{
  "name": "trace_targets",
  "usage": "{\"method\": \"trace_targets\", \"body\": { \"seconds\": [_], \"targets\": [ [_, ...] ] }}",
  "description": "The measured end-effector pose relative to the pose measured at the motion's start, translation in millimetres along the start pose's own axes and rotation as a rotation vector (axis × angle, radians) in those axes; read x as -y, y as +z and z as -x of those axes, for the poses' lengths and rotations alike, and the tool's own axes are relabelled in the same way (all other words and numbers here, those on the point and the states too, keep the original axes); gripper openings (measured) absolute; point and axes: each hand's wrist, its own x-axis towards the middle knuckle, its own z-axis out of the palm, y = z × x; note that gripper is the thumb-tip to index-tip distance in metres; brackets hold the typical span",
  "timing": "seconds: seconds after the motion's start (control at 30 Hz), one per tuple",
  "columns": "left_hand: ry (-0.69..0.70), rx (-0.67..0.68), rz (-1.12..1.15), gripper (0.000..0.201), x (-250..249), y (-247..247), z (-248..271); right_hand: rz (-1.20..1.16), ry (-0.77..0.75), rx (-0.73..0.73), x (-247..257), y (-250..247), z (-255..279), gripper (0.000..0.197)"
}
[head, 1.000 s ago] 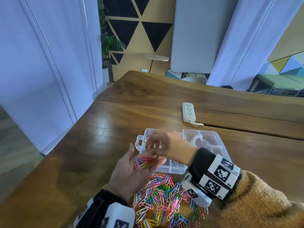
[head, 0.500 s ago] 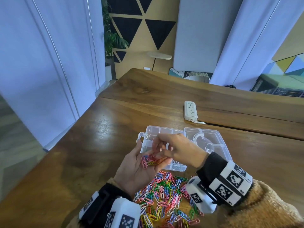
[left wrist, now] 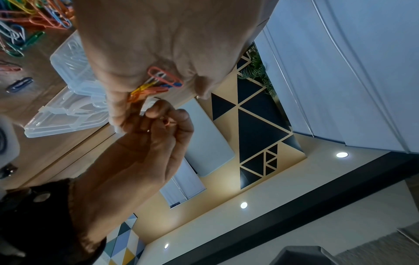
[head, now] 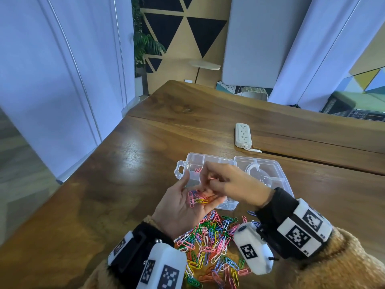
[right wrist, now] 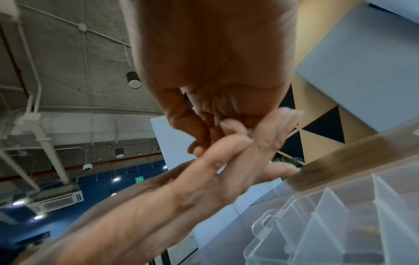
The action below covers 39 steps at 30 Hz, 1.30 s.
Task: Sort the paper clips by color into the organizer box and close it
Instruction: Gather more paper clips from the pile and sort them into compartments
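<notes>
My left hand [head: 181, 207] lies palm up over the near edge of the clear organizer box [head: 180, 170]. Its fingers are nearly straight and carry a small bunch of pink, orange and yellow paper clips [head: 198, 200], also seen in the left wrist view [left wrist: 163, 78]. My right hand [head: 235, 184] hovers just above that palm with curled fingers. Its thumb and finger pinch one small orange-pink clip [left wrist: 166, 122]. The box is open, its lid [head: 279, 172] flat to the right. A few pink clips [head: 198, 170] lie in a far compartment.
A big pile of mixed-colour paper clips [head: 210, 243] lies on the wooden table [head: 125, 163] between my wrists, just in front of the box. A white power strip [head: 243, 134] sits behind the box. The table's left edge is close by.
My right fingers dipped into the bunch on my left palm and have come up slightly with one clip pinched. Both hands stayed over the box's near edge.
</notes>
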Motion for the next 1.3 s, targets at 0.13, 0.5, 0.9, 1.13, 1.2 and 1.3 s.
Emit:
{"method": "trace_targets", "body": {
  "seconds": [0.13,0.5,0.9,1.13,1.2,1.3],
  "targets": [
    [-0.012,0.064,0.012,0.061,0,1,1,0.086,0.040,-0.008,1,5,0,0.011],
    [-0.016,0.047,-0.011,0.062,1,1,-1,-0.051,0.078,-0.006,-12,0,-3,0.005],
    [-0.042,0.021,-0.041,0.071,1,0,-3,-0.580,0.170,-0.040,-15,-2,3,0.010],
    [-0.032,-0.076,-0.056,0.073,4,4,-3,-0.565,0.197,-0.106,-14,-1,-2,0.016],
    [-0.028,-0.076,-0.058,0.072,4,5,-2,-0.255,0.170,-0.094,-11,-5,0,0.012],
    [-0.013,-0.084,-0.046,0.071,3,6,-1,0.065,0.132,-0.049,-9,-8,2,0.010]
  ]
}}
